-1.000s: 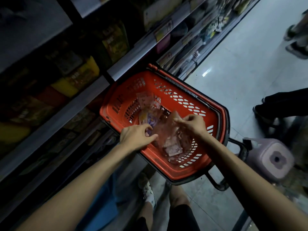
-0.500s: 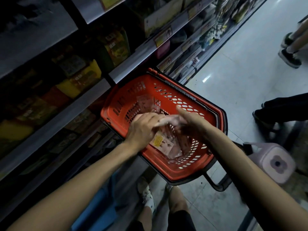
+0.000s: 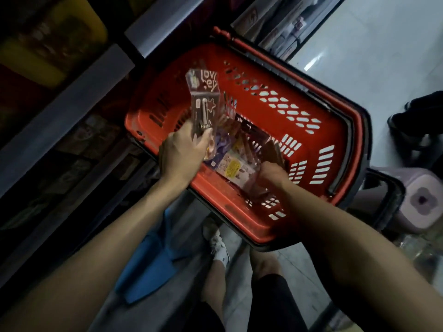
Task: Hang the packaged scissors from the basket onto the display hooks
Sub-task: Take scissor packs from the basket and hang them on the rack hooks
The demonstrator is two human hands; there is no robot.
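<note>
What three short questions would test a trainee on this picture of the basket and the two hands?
1. True or false: the left hand has its grip on one scissors package, held by its lower end.
2. Choose one. The right hand is: A, out of view; B, down inside the basket, at the other packages; C, holding the same package as the left hand.
3. Fill in the missing word: the basket is coloured ___.

Key: 1 true; 2 B; 3 red.
</note>
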